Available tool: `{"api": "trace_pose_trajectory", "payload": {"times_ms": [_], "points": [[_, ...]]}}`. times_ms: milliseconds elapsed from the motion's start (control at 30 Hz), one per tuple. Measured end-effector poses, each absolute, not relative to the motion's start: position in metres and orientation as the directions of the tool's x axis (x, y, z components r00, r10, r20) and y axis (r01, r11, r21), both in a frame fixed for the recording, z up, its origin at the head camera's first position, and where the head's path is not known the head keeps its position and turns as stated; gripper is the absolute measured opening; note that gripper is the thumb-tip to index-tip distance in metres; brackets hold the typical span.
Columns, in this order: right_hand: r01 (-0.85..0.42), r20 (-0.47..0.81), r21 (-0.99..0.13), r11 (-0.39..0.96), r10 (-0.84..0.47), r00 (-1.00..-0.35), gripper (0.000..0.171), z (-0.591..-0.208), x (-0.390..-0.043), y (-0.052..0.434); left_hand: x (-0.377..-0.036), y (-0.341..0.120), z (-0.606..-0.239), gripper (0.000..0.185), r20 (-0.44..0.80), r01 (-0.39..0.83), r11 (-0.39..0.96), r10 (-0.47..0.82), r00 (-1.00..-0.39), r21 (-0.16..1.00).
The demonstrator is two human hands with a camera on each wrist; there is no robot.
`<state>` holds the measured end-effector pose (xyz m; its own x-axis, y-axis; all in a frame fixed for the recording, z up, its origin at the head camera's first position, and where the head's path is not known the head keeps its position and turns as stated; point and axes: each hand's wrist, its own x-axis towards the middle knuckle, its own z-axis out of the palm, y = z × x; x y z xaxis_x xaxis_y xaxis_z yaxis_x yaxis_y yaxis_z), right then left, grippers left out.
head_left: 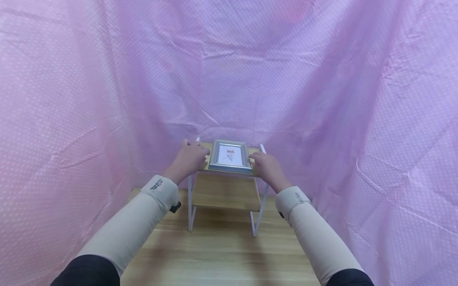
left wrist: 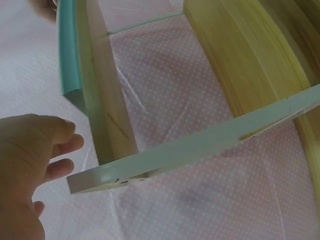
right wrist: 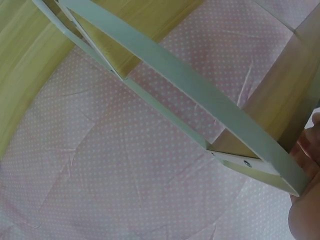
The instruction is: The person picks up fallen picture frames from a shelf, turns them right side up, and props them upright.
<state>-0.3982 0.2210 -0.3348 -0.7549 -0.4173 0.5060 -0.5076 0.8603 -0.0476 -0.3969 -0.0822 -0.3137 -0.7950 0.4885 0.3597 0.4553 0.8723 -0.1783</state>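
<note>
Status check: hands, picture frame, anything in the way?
Left hand beside picture frame, apart, holding nothing. Right hand at frame's right edge, contact unclear. Frame face-up on small table. No obstacle seen between hands and frame.

Noted creased pink-lilac dotted cloth (head_left: 229, 79) hanging behind and along both sides; saw wood-grain floor (head_left: 222, 254) under table (head_left: 253, 151) with white legs (head_left: 190, 202), wood-grain lower shelf (head_left: 225, 190).

Left sleeve cuff (head_left: 162, 193): dark printed lettering (head_left: 156, 184), illegible from where I stand. Right sleeve cuff (head_left: 288, 200): dark printed lettering (head_left: 299, 198) set along the band, too small to read with certainty. Confirmed readable text: none.
</note>
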Motion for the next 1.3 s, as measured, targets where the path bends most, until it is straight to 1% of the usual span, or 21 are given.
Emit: {"api": "trace_pose_trajectory", "payload": {"times_ms": [100,200,300,433,533,600,767,967,1100,1200,1300], "points": [[-0.536,0.517,0.032,0.844,-0.473,-0.713,0.03,-0.338,-0.401,0.221,-0.4,-0.078,-0.317,0.031,0.353,0.453,0.863,0.505,-0.788,-0.225],[-0.559,0.518,0.096,0.823,-0.521,-0.678,0.031,-0.34,-0.403,0.219,-0.402,-0.076,-0.322,0.026,0.363,0.466,0.848,0.53,-0.767,-0.253],[-0.577,0.523,0.152,0.802,-0.561,-0.642,0.03,-0.341,-0.403,0.218,-0.403,-0.076,-0.325,0.023,0.381,0.481,0.834,0.551,-0.742,-0.271],[-0.576,0.524,0.225,0.786,-0.596,-0.608,0.025,-0.339,-0.402,0.215,-0.4,-0.076,-0.324,0.022,0.41,0.497,0.806,0.592,-0.694,-0.322],[-0.566,0.507,0.256,0.783,-0.608,-0.611,0.023,-0.338,-0.401,0.214,-0.398,-0.075,-0.324,0.022,0.422,0.504,0.781,0.623,-0.658,-0.368],[-0.557,0.493,0.283,0.781,-0.617,-0.613,0.024,-0.338,-0.4,0.214,-0.398,-0.074,-0.325,0.022,0.425,0.502,0.771,0.636,-0.644,-0.393],[-0.532,0.453,0.36,0.767,-0.642,-0.619,0.033,-0.337,-0.398,0.214,-0.4,-0.072,-0.328,0.021,0.439,0.48,0.759,0.648,-0.623,-0.439],[-0.505,0.399,0.419,0.754,-0.653,-0.644,0.04,-0.333,-0.393,0.21,-0.398,-0.071,-0.33,0.024,0.442,0.488,0.75,0.659,-0.608,-0.447],[-0.482,0.38,0.472,0.738,-0.663,-0.645,0.038,-0.329,-0.391,0.204,-0.396,-0.069,-0.328,0.025,0.424,0.465,0.737,0.668,-0.611,-0.491],[-0.466,0.377,0.518,0.718,-0.68,-0.629,0.033,-0.33,-0.392,0.201,-0.396,-0.065,-0.326,0.023,0.399,0.449,0.714,0.684,-0.611,-0.537],[-0.459,0.385,0.538,0.707,-0.691,-0.612,0.03,-0.334,-0.392,0.201,-0.396,-0.062,-0.327,0.022,0.379,0.449,0.699,0.695,-0.612,-0.556]]}}
